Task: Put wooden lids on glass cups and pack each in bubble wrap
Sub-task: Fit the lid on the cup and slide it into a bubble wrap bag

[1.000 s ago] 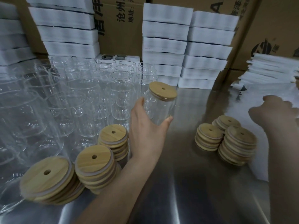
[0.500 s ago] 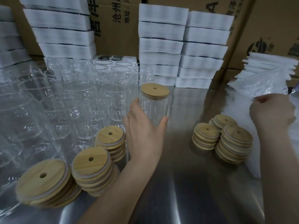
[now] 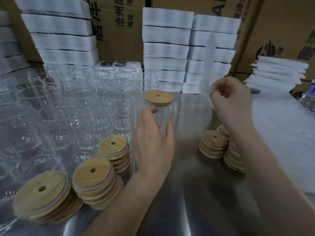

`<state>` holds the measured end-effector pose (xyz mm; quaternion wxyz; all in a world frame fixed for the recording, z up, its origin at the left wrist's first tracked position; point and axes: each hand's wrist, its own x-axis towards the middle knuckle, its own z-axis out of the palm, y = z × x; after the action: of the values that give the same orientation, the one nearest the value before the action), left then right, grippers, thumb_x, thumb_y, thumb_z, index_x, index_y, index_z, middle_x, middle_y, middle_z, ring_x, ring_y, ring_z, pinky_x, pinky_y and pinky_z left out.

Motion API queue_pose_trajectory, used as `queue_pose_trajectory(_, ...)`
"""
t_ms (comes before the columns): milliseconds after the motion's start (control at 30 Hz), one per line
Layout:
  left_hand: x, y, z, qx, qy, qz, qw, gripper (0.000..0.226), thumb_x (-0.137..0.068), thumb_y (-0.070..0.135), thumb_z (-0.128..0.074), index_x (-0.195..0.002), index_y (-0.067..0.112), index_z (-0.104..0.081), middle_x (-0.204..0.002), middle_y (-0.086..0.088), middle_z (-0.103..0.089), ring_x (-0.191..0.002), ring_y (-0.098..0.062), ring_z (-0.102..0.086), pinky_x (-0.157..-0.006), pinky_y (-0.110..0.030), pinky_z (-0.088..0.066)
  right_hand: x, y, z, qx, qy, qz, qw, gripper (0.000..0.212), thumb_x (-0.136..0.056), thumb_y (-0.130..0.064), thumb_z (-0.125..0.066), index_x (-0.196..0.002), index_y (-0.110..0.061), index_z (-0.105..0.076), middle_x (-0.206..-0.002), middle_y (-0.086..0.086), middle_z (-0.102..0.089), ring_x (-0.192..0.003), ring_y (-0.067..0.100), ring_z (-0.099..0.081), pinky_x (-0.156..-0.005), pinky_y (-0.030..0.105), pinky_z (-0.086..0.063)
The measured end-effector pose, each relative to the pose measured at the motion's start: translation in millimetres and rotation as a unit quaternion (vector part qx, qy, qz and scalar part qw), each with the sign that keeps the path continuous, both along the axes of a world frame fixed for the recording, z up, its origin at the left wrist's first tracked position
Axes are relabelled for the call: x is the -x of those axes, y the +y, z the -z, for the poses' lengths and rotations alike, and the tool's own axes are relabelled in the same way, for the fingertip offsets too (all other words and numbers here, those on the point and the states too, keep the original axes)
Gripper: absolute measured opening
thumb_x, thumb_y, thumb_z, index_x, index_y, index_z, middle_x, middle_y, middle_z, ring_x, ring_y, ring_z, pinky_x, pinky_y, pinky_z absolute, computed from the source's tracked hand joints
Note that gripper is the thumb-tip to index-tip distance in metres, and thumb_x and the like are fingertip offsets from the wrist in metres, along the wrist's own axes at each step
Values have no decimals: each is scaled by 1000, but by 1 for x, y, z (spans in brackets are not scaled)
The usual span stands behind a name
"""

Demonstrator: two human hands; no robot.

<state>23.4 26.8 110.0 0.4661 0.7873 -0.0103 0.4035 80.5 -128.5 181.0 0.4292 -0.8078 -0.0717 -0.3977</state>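
My left hand grips a clear glass cup that stands upright on the steel table. A round wooden lid with a small hole sits on the cup. To the right and slightly farther back, my right hand pinches a translucent bubble wrap bag that hangs up and to the left of the fingers, blurred. Stacks of wooden lids lie at the front left and under my right wrist.
Several open glass cups crowd the left half of the table. White foam stacks and cardboard boxes line the back. Bubble wrap sheets cover the table's right side, with a white pile behind.
My right hand has come in from the bubble wrap pile at the right toward the cup, lifting a bag. My left hand keeps its grip on the lidded cup.
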Motion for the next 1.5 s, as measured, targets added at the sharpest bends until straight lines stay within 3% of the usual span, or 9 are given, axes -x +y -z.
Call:
queue_pose_trajectory(167, 4, -6, -5, 109, -5, 175, 979, 16, -86, 29, -59, -101, 30, -60, -75, 13, -60, -65, -6, -57, -63, -24, -50, -5, 4, 21, 16, 23, -38, 999, 12, -86, -1, -61, -80, -11, -61, -70, -12, -55, -68, 8, -47, -68, 27, -38)
queue_pose_trajectory(400, 5, -14, -12, 271, 126, 355, 886, 65, -76, 39, -64, -136, 20, -51, -134, -2, -61, -123, -16, -60, -105, -34, -48, 5, 1, 34, 111, 14, -112, 987, 28, -81, 11, -66, -72, -14, -58, -66, -17, -51, -64, -3, -48, -64, 12, -34)
queue_pose_trajectory(667, 1, -17, -14, 299, 99, 307, 898, 10, -94, 16, -62, -93, 25, -67, -93, 2, -71, -92, -10, -65, -82, -29, -53, 17, -2, 25, 236, 110, -242, 935, 41, -76, 12, -60, -72, -29, -63, -71, -17, -58, -71, -1, -54, -67, 10, -38)
queue_pose_trajectory(833, -1, -10, -14, 329, 68, 269, 903, 24, -101, 14, -49, -87, 18, -68, -86, -2, -69, -86, -19, -65, -73, -31, -58, 18, -13, 18, 208, 189, -228, 932, 41, -71, -10, -58, -95, -43, -57, -107, -23, -58, -101, -4, -53, -83, 7, -39)
queue_pose_trajectory(1000, 5, -5, -22, 337, 14, 279, 899, 27, -104, 15, -43, -94, 11, -67, -89, -2, -72, -86, -15, -68, -78, -38, -59, 16, -29, 21, 303, 294, -157, 893, 59, -77, -20, -74, -120, -43, -41, -128, -17, -38, -130, 10, -36, -109, 37, -33)
queue_pose_trajectory(1100, 6, -2, -26, 339, -4, 346, 875, 28, -100, 32, -44, -113, 15, -63, -112, -6, -72, -103, -19, -69, -89, -37, -57, 12, -26, 21, 178, 206, -97, 957, 9, -84, -19, -73, -89, -19, -66, -92, 0, -63, -94, 20, -61, -80, 34, -47)
queue_pose_trajectory(1233, 5, -3, -18, 260, 21, 392, 882, 45, -86, 34, -55, -131, 27, -49, -131, 4, -63, -117, -16, -64, -102, -30, -49, 14, -24, 17, -90, 174, -97, 976, 23, -86, -23, -71, -71, -6, -68, -60, 10, -65, -49, 13, -58, -44, 23, -47)
queue_pose_trajectory(1367, 1, -9, 1, 62, 96, 367, 923, 69, -71, 49, -73, -134, 44, -47, -140, 18, -51, -128, 3, -49, -108, -23, -39, 20, -20, 16, -172, 208, -175, 947, 25, -83, -34, -77, -82, -9, -73, -78, 20, -71, -66, 38, -67, -63, 44, -57)
queue_pose_trajectory(1500, -1, -17, 11, 23, 131, 359, 924, 80, -72, 41, -74, -145, 38, -40, -144, 17, -49, -132, 1, -46, -113, -31, -38, 23, -6, 14, -180, 245, -258, 917, 36, -79, -57, -68, -73, -23, -78, -65, 1, -68, -56, 15, -62, -50, 24, -50)
